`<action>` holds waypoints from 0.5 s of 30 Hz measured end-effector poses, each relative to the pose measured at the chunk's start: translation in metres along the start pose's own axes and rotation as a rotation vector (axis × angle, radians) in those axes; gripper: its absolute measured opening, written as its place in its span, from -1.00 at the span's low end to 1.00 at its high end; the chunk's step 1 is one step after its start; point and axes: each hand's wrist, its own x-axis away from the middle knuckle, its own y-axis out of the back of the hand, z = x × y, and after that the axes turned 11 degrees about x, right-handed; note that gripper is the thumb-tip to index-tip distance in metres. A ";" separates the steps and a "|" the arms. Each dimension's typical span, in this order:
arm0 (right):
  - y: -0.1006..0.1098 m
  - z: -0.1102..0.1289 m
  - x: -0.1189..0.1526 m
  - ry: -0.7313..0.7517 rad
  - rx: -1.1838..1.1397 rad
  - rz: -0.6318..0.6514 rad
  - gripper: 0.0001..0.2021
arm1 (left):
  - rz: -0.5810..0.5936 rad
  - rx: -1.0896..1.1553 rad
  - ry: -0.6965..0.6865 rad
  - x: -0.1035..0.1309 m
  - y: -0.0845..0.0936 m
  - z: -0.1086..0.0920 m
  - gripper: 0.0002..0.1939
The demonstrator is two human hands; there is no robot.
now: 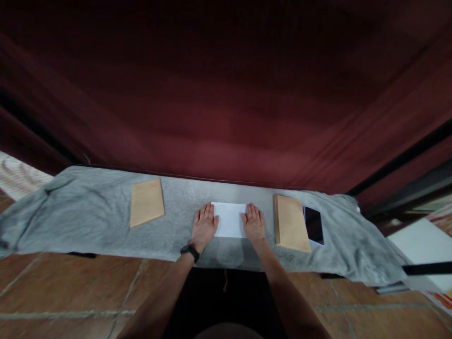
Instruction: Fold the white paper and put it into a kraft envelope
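Observation:
A white sheet of paper (230, 220) lies flat on a grey cloth in front of me. My left hand (205, 223) rests flat over its left edge, fingers stretched out, with a dark watch on the wrist. Over the right edge lies my right hand (253, 223), also flat with its fingers extended. To the right is a stack of brown envelopes (292, 223), close to my right hand but apart from it. Further off to the left, a single brown envelope (146, 202) lies by itself.
The grey cloth (92, 212) covers a long narrow surface, its front edge hanging above a tiled floor (70, 282). A dark red panel (226, 132) rises along the back. Beside the envelope stack lies a phone-like device (314, 226) with a dark screen.

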 end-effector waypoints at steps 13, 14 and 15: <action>0.002 -0.001 0.001 0.010 0.019 0.023 -0.45 | 0.146 0.073 -0.265 0.030 -0.022 -0.068 -0.40; 0.002 -0.001 0.000 0.007 0.017 0.027 -0.44 | 0.141 0.067 -0.250 0.031 -0.021 -0.066 -0.39; 0.002 -0.001 0.000 0.004 0.016 0.031 -0.44 | 0.132 0.059 -0.230 0.032 -0.019 -0.062 -0.39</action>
